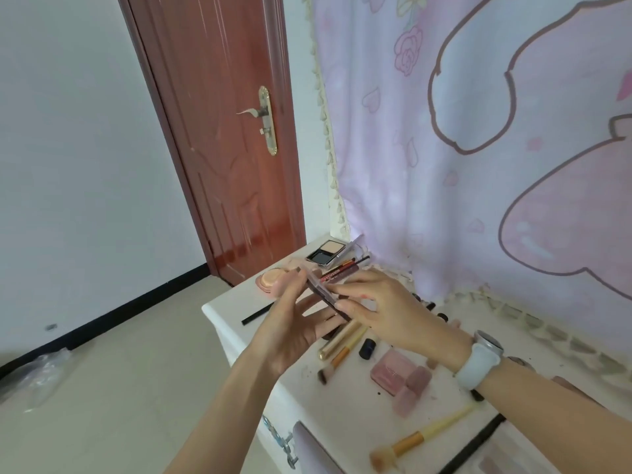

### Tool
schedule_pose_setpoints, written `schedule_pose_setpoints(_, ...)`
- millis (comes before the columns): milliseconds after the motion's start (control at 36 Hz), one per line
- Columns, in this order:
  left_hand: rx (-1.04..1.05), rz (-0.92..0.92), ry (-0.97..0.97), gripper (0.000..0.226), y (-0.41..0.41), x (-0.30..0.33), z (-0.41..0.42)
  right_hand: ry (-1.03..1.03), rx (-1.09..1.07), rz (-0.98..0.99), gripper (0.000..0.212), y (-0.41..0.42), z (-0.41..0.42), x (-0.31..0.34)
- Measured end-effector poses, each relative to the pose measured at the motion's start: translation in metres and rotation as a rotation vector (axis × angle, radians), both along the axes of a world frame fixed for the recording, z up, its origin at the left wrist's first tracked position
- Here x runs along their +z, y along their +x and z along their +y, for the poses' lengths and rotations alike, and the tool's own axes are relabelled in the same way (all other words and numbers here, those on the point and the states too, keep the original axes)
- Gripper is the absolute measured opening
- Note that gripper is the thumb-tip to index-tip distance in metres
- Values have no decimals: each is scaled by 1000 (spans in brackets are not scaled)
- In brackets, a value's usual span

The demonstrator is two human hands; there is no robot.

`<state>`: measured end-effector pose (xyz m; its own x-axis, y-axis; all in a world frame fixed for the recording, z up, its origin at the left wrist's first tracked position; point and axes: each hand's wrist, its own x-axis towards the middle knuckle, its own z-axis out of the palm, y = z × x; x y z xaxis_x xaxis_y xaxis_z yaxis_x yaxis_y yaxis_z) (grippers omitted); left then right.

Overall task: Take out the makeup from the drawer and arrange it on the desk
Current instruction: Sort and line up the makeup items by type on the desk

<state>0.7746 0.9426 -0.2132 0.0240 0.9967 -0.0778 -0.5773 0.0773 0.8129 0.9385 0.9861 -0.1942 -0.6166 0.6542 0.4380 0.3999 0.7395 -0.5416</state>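
Observation:
Both hands hold a slim dark makeup stick with a clear cap [319,289] above the white desk [345,401]. My left hand [294,331] grips its far end between thumb and fingers. My right hand [383,307], with a pale watch on the wrist, pinches its near end. Below them lie a gold tube [337,340], a small brush [337,359] and a dark cap [367,348]. A pink compact [393,371] and pink blocks [412,388] sit nearer me.
At the desk's far end lie an open powder palette [326,252], a round pink puff case [273,280], pencils [342,266] and a black stick [258,313]. A large brush [410,441] and black pencil [475,443] lie close. A pink curtain [478,148] hangs right, a red door [225,131] beyond.

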Motion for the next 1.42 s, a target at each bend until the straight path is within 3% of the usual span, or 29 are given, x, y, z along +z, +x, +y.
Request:
schedule_pose_setpoints(333,9,137,-38,45,-51,-5,6,209,-98,-136,23,-56,7,-8)
schedule_pose_setpoints(500,-8,173,-24,40,-85,-18,12,240,-142,-200,31,-94,9,-15)
schedule_pose_setpoints(722,23,65,-133,26,-135,-29,24,271,-164,-263,27,-149,17,-24)
schedule_pose_setpoints(944,-51,44,-245,43,-170,-37,32,141,-121,-295,30,-180,24,-34)
schedule_pose_setpoints(1056,-68,26,-268,39,-178,-43,35,222,-126,-345,31,-187,28,-38)
schedule_pose_setpoints(1222,-76,-52,-344,41,-188,-49,38,119,-108,-255,2,-181,39,-34)
schedule_pose_setpoints(1250,-105,-70,-354,41,-191,-50,38,94,-115,-260,8,-180,42,-33)
schedule_pose_setpoints(1333,-183,-84,-400,51,-199,-51,40,35,-142,-291,52,-180,49,-33)
schedule_pose_setpoints(1417,-207,-68,-448,64,-209,-52,46,4,-168,-237,60,-183,53,-40)
